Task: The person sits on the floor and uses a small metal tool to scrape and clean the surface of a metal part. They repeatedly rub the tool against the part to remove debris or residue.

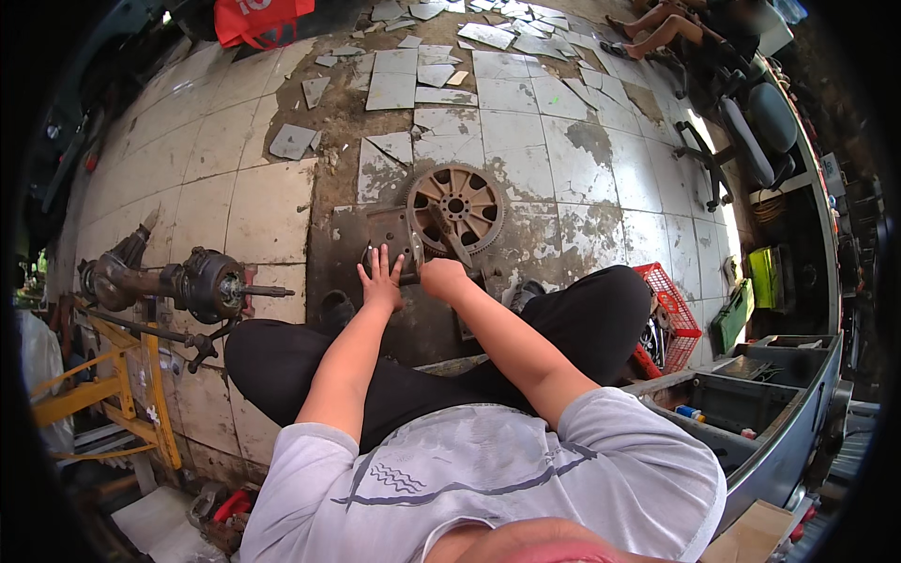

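Observation:
My left hand [380, 279] lies with its fingers spread on the near edge of a dark metal plate [383, 228] with holes in it. Close beside it, my right hand [443, 279] is closed in a fist. A narrow pale edge shows just beyond the right fist, but what the fist grips is hidden. Past both hands, a large rusty flywheel [467, 203] with a toothed rim lies flat. A dark metal bar [456, 246] slants across the wheel's near side, its lower end near my right fist.
Broken tiles [391, 84] litter the far floor. To the left are a greasy axle assembly [141, 286] and a yellow metal frame [150, 394]. A red crate [671, 319] and a grey metal tray [732, 399] stand on the right, with an office chair [751, 141] farther off. Another person's legs [652, 26] show at the far right.

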Demonstrator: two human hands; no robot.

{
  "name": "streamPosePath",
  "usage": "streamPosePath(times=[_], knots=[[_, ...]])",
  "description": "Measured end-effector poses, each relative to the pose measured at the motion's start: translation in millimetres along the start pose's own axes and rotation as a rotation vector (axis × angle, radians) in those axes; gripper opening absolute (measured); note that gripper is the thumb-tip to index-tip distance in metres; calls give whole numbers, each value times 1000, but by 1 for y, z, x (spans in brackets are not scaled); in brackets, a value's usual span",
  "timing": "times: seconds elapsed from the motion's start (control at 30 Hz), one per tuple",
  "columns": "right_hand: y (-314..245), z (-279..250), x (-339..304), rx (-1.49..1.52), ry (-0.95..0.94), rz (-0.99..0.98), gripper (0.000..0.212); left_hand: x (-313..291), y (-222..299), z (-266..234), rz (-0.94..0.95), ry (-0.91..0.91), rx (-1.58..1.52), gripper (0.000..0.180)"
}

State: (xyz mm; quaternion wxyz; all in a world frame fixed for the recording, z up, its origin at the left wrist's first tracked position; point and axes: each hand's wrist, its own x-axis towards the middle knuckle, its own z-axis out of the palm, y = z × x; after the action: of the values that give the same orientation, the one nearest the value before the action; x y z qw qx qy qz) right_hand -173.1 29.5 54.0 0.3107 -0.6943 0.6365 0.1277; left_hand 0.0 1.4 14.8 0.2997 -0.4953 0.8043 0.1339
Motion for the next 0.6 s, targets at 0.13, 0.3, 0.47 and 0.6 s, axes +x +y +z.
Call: streamPosePath(times=[0.13, 0.3, 0.47, 0.6], knots=[[21, 38, 13, -14, 177, -8, 30, 2, 14, -8, 39, 28, -6, 115], [0, 15, 7, 32, 88, 31, 25, 5, 6, 1, 19, 26, 3, 119], [18, 26, 12, 24, 114, 59, 26, 12, 9, 7, 36, 73, 14, 125], [10, 0, 10, 53, -20, 53, 27, 10, 8, 9, 35, 30, 23, 125]])
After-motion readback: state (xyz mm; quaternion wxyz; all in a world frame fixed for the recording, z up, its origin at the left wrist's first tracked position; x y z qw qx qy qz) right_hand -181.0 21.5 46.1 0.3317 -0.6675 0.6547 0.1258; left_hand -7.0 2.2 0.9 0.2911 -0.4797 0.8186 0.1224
